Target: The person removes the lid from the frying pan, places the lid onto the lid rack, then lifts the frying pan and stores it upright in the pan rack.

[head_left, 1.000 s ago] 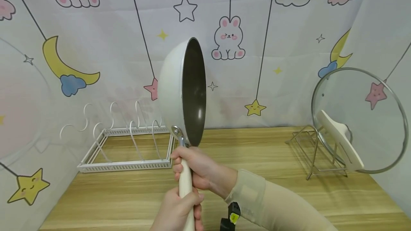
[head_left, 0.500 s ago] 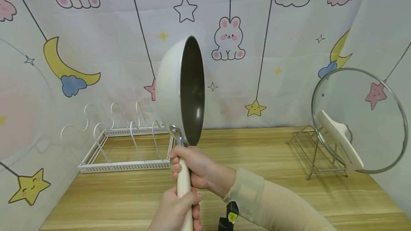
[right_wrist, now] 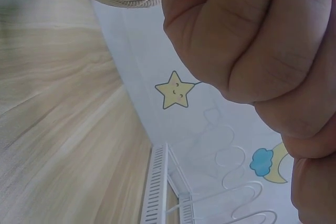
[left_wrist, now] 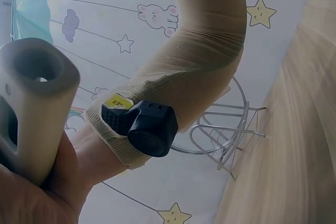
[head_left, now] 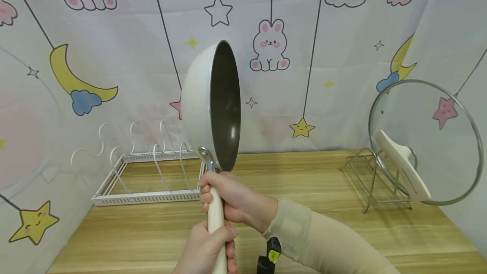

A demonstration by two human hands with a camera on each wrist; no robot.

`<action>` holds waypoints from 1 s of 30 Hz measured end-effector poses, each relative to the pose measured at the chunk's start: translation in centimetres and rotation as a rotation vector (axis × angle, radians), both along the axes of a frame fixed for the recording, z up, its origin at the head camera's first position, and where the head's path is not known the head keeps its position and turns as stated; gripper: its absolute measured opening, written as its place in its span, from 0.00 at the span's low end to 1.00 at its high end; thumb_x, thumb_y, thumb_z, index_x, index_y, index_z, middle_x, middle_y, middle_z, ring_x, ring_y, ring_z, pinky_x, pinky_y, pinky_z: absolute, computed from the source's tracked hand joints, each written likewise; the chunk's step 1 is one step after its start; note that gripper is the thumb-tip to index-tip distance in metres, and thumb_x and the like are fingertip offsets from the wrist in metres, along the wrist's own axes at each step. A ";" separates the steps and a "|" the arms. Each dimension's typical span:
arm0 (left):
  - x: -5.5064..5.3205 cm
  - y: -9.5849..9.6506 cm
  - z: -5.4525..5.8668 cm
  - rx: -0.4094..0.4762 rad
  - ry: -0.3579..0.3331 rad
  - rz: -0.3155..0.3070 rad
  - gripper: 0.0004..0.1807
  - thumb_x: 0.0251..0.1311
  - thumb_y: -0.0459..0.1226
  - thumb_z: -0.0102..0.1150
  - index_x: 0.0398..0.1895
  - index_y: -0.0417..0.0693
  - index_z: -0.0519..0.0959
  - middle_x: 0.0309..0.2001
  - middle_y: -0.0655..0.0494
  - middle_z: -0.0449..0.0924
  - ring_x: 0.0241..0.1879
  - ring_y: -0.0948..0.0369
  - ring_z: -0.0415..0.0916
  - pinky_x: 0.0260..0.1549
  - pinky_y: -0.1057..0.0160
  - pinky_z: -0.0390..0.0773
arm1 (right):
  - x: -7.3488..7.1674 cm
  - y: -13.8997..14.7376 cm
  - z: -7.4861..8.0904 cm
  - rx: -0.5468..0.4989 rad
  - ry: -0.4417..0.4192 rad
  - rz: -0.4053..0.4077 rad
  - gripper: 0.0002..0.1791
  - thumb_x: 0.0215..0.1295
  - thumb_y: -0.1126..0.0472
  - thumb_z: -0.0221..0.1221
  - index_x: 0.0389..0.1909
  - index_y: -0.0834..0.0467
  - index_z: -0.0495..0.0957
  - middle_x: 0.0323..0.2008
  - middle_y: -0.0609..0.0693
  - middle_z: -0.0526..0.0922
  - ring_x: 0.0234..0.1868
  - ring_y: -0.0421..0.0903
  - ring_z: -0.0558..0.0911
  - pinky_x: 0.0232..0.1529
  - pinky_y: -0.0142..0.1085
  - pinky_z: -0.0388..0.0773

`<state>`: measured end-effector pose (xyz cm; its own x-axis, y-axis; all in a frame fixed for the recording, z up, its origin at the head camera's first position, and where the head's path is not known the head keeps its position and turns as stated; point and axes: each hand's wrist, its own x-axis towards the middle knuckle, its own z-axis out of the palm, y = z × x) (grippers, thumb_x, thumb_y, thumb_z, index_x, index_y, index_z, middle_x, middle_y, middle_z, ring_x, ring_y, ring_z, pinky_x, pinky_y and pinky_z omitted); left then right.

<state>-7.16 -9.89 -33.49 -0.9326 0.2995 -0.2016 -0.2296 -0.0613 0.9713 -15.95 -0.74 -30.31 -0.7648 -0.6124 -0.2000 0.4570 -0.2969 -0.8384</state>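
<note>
A white frying pan (head_left: pixel 195 100) with a dark inner surface is held upright in the air, its open side facing right and its cream handle (head_left: pixel 216 212) pointing down. My right hand (head_left: pixel 237 200) grips the handle just below the metal bracket. Lower on the same handle, my left hand (head_left: pixel 207 246) wraps round it with the thumb across the front. In the left wrist view the hollow end of the handle (left_wrist: pixel 39 124) sticks out by my left hand (left_wrist: pixel 34 200). Curled fingers of my right hand (right_wrist: pixel 262 51) fill the top right of the right wrist view.
Behind the pan to the left, a white rack (head_left: pixel 148 198) with several curved wire dividers stands on the wooden table (head_left: pixel 296 185). At right, a metal wire stand (head_left: pixel 367 181) holds a glass lid (head_left: pixel 449 151) with a cream handle piece. A cartoon-printed cloth hangs behind.
The pan and both hands have shifted slightly left and a little up. Both hands keep their hold on the handle.
</note>
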 end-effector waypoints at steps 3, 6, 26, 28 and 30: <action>0.0 0.0 0.1 0.001 0.000 -0.002 0.08 0.56 0.37 0.54 0.24 0.43 0.69 0.14 0.60 0.72 0.11 0.64 0.76 0.16 0.62 0.78 | -0.1 0.0 0.0 0.002 0.005 0.001 0.07 0.56 0.65 0.52 0.23 0.54 0.64 0.14 0.40 0.65 0.15 0.33 0.66 0.21 0.24 0.69; -0.1 0.0 0.1 0.002 0.000 -0.001 0.08 0.56 0.37 0.54 0.24 0.44 0.69 0.14 0.60 0.72 0.11 0.64 0.76 0.16 0.62 0.78 | -0.1 -0.1 0.1 0.002 0.009 0.000 0.07 0.56 0.65 0.52 0.23 0.54 0.64 0.14 0.40 0.65 0.15 0.33 0.66 0.21 0.24 0.69; -0.2 -0.5 0.6 -0.016 -0.008 0.009 0.08 0.57 0.37 0.54 0.24 0.45 0.69 0.13 0.60 0.72 0.11 0.64 0.75 0.15 0.63 0.77 | -0.3 -0.6 0.7 0.009 0.025 0.014 0.12 0.58 0.65 0.50 0.16 0.53 0.64 0.13 0.41 0.65 0.15 0.35 0.66 0.21 0.25 0.70; -0.1 -0.7 0.6 -0.023 -0.004 0.013 0.08 0.57 0.37 0.54 0.25 0.45 0.69 0.13 0.60 0.72 0.11 0.64 0.75 0.15 0.63 0.77 | -0.3 -0.8 0.7 0.009 0.026 0.020 0.13 0.57 0.64 0.51 0.15 0.53 0.65 0.13 0.41 0.65 0.15 0.35 0.66 0.21 0.25 0.70; -0.1 -0.8 0.6 -0.027 0.001 0.018 0.08 0.57 0.37 0.54 0.25 0.45 0.68 0.13 0.60 0.72 0.11 0.64 0.75 0.15 0.63 0.77 | -0.3 -0.9 0.6 0.011 0.027 0.023 0.13 0.56 0.64 0.52 0.15 0.53 0.65 0.13 0.41 0.65 0.15 0.35 0.66 0.22 0.25 0.70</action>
<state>-7.29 -10.66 -32.86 -0.9380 0.2767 -0.2089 -0.2282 -0.0392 0.9728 -16.27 -1.66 -29.69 -0.7561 -0.6275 -0.1859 0.4404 -0.2778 -0.8538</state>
